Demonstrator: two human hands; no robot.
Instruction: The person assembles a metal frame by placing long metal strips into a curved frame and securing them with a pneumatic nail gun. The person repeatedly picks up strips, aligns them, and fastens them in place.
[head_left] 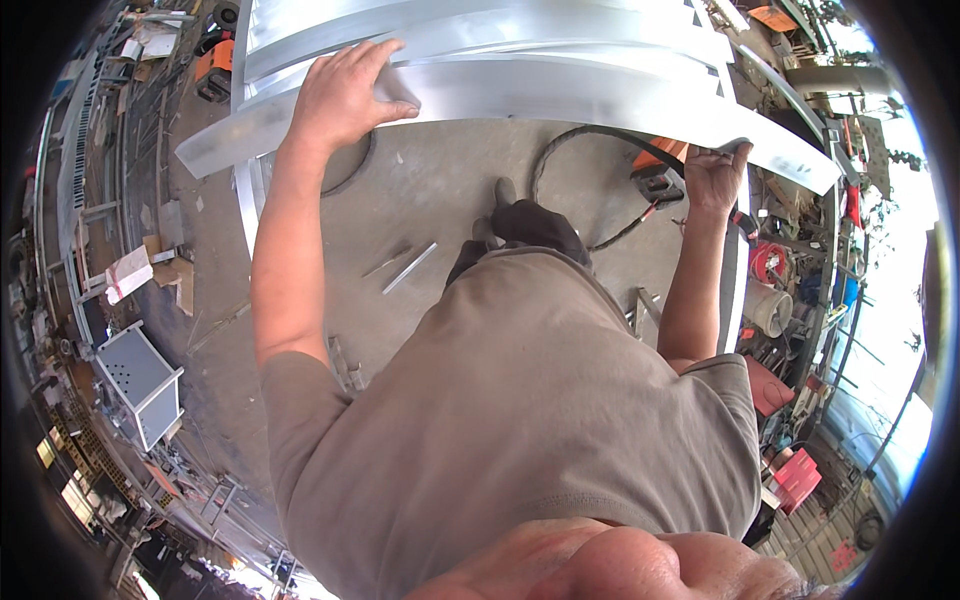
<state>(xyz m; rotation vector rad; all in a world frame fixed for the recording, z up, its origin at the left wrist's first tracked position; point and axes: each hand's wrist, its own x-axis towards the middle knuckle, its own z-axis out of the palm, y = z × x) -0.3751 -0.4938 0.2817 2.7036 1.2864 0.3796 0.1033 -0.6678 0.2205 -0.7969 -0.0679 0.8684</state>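
Observation:
A long flat strip of grey sheet metal (560, 95) runs across the top of the view, in front of a frame of similar slats (470, 25). My left hand (345, 95) lies on top of the strip near its left end, fingers wrapped over its edge. My right hand (715, 175) grips the strip's lower edge near its right end from below. My grey shirt and dark shoe fill the middle of the view, above a concrete floor (430, 190).
A black cable (560, 145) loops on the floor to an orange and black power tool (660, 175). Short metal offcuts (408, 268) lie on the concrete. A grey metal box (140, 380) stands at the left. Cluttered tools and red cases (795, 475) line the right.

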